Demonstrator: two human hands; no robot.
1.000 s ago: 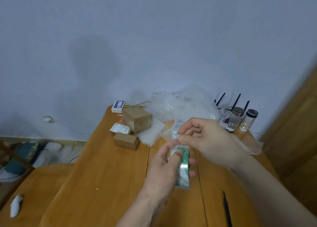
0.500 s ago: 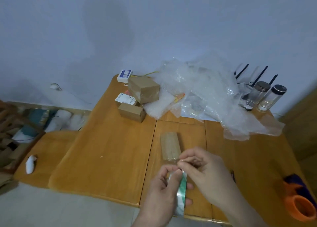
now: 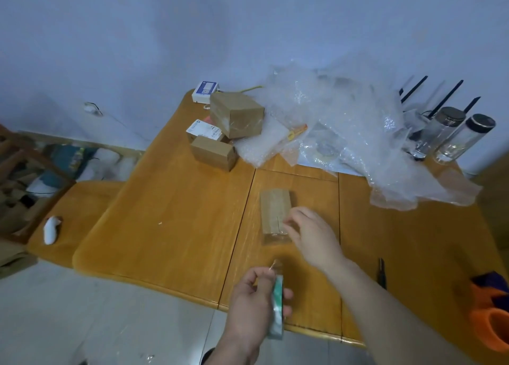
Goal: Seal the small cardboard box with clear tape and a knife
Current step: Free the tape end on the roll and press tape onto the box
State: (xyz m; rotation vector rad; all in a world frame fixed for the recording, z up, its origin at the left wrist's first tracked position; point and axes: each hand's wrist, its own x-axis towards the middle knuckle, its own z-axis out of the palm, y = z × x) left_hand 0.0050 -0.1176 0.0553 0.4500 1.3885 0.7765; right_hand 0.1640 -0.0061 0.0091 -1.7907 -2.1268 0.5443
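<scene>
Two hands over wooden table (image 3: 176,227). Left hand (image 3: 254,305) low at near edge, clenched round roll of clear tape (image 3: 276,309), green core edge-on toward camera, thumb on top. Right hand (image 3: 312,236) farther out, fingertips pinched together at near right corner of small cardboard box (image 3: 275,209); whether pinching a tape end or only touching the box, could not tell. Faint sheen between roll and box, possibly a drawn strip; too blurred to confirm.

Small cardboard box flat on table's middle panel, long axis running away from camera, a glossy band across near end. Black knife (image 3: 381,272) flat on table to right of right forearm, well apart from box, untouched.

Far side of table: three more brown boxes (image 3: 235,113) clustered, one stacked tilted on others, white labelled carton (image 3: 205,90) behind. Heap of bubble wrap (image 3: 344,133) spread across back right. Two glass jars with dark lids (image 3: 451,136) beside it, black antennas behind. Orange tape dispenser (image 3: 493,317) at right frame edge. White crumpled object (image 3: 51,228) on lower side surface at left.
</scene>
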